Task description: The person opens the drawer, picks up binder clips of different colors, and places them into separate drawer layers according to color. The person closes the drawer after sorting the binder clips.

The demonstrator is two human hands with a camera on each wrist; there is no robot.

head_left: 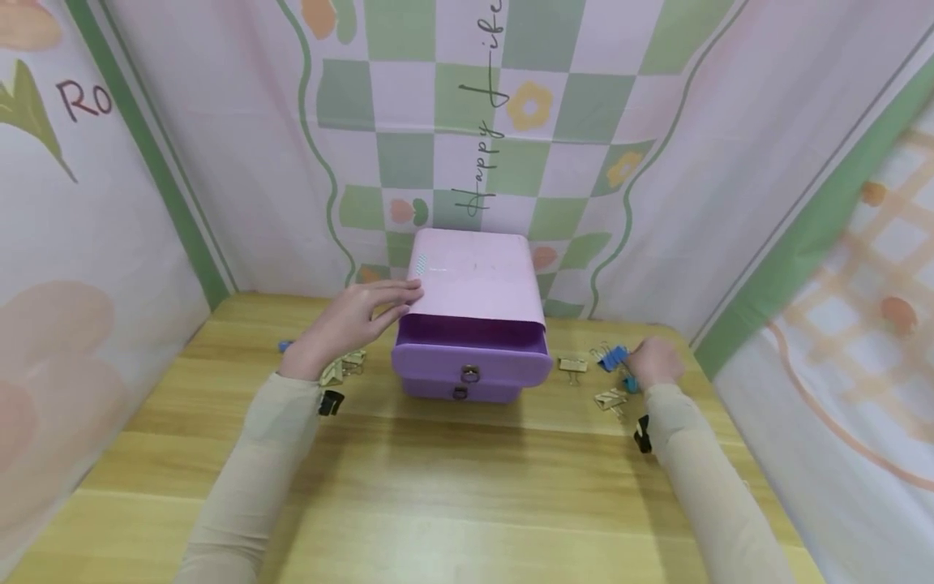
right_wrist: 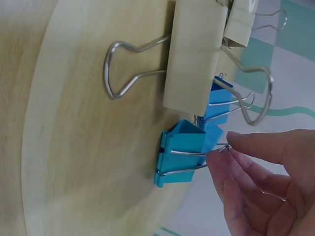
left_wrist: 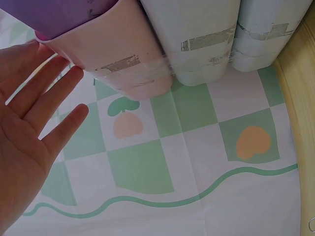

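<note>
A pink drawer box (head_left: 477,272) stands at the back of the table, its purple upper drawer (head_left: 470,365) pulled partly out. My left hand (head_left: 357,316) rests its straight fingertips against the box's upper left edge; the left wrist view shows these fingers at the pink casing (left_wrist: 118,59). At the right, my right hand (head_left: 657,361) pinches a wire handle between thumb and finger. Beside those fingertips lie a teal binder clip (right_wrist: 182,150) and a blue binder clip (head_left: 613,357). Whose handle is pinched cannot be told for certain.
Cream binder clips (head_left: 572,365) and a black binder clip (head_left: 642,434) lie right of the box. Left of it are more cream clips (head_left: 332,373) and another black clip (head_left: 331,402). Printed cloth (head_left: 409,97) hangs behind and at both sides of the table (head_left: 438,503).
</note>
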